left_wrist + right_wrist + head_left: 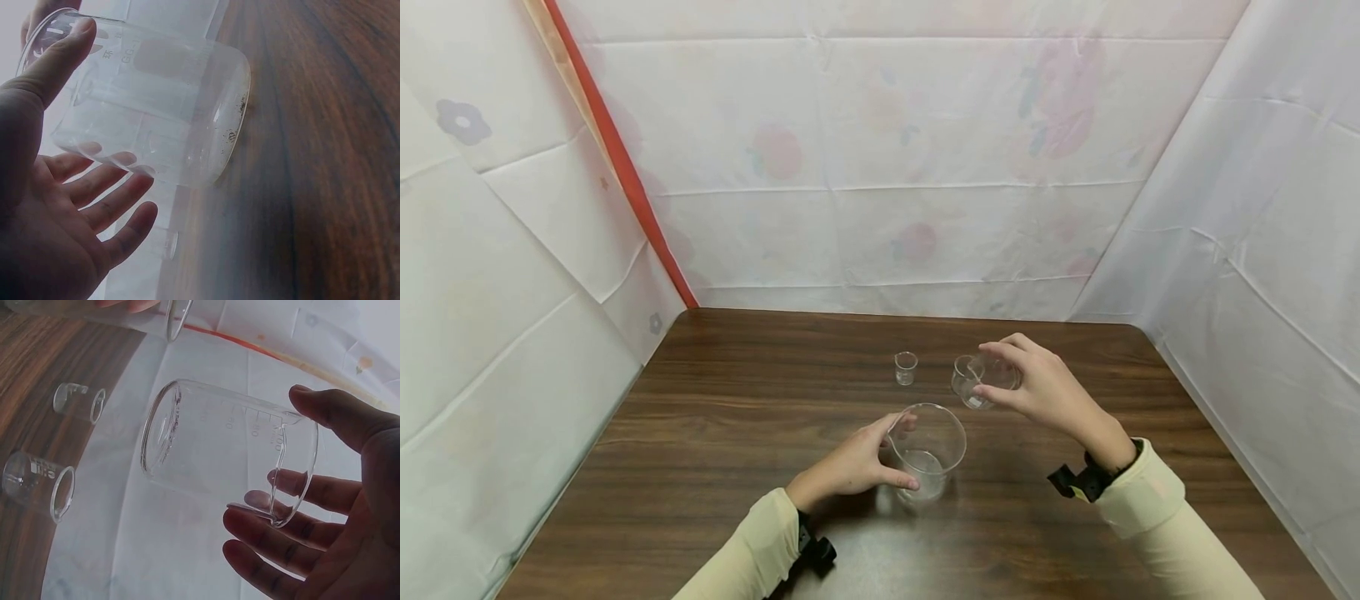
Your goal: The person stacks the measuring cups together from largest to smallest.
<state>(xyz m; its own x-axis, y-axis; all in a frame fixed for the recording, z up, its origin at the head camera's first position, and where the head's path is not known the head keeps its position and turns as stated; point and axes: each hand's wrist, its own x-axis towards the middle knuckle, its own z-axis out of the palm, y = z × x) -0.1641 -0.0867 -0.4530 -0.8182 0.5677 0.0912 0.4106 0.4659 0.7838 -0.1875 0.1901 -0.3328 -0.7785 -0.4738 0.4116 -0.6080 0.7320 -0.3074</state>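
Note:
My left hand [853, 460] grips a large clear glass beaker [934, 479], thumb on the near side and fingers along the far side. The beaker is upright, its base at or close to the wooden tabletop. To the right, my right hand [1045, 385] holds a mid-sized beaker [219, 444] near its rim, between thumb and fingers. This beaker is above the table, and volume marks show on its wall. Behind it on the table stands a smaller beaker [39, 484], partly overlapped in the head view. The smallest beaker [906, 371] stands further left, beyond the large one.
The brown wooden table [737, 392] has white patterned sheeting [865, 150] behind it and on both sides. A red strip [617, 150] runs down the back left corner. Black wrist cameras [1078, 482] sit on both wrists.

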